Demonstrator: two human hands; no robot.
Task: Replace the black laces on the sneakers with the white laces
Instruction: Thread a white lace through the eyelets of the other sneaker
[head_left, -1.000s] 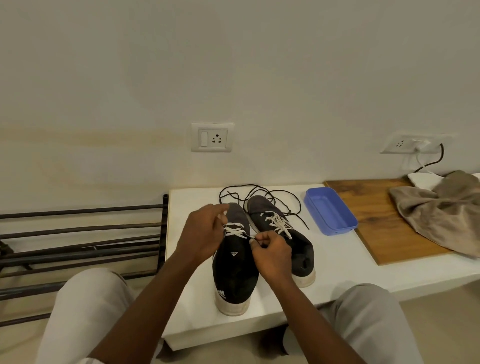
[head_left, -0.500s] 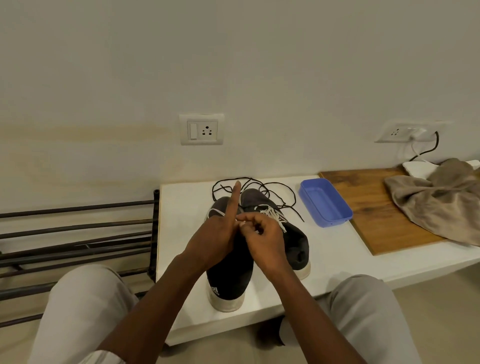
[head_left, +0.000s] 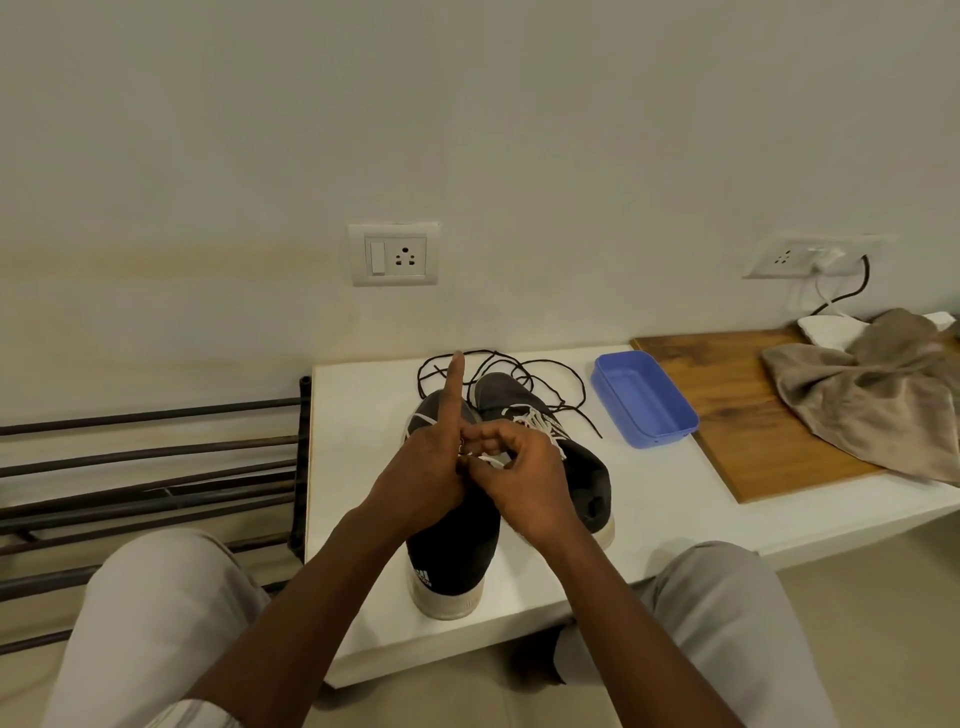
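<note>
Black sneakers, white laces; black laces; blue tray; brown cloth

left hand has raised its index finger.

Both forearms are reaching forward together, the left hand pointing its index finger straight up with the other fingers folded, while the right hand, touching it, is pinching a white lace in curled fingertips.
</note>
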